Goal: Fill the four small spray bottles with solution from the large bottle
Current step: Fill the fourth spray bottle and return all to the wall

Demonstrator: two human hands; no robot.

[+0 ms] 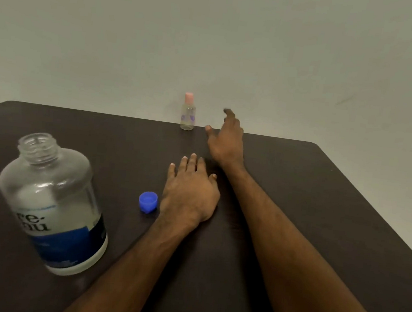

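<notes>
A: small bottle (188, 113) upright at far edge of tabletop (323, 193); our right hand (227, 137) spread, empty, just beside it.
B: we grip its body low, not the pink cap (189, 97). left hand (188, 192) flat, empty, by blue cap (147, 201).

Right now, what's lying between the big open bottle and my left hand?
The blue cap, on the dark table, much nearer your left hand than the big bottle. Nothing else lies in that stretch, as the head view shows.
</notes>
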